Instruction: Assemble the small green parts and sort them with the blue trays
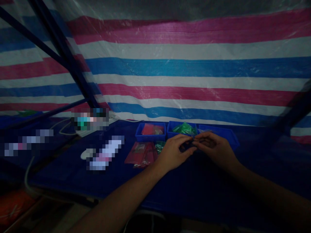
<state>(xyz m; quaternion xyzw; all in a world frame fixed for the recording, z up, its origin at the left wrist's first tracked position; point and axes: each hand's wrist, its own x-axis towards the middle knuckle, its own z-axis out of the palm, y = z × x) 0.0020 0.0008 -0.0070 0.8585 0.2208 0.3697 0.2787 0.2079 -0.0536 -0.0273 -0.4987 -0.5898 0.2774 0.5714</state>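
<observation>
Left grip (177, 150) faces right grip (215, 149) near bin edge (233, 136).

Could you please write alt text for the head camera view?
A person's left hand and right hand are close together at the fingertips above a blue table; whether they hold anything is too dark to tell. Beyond them, blue bins hold red packets and crinkled green plastic, and more red packets lie left of the hands, before a striped sheet.
</observation>
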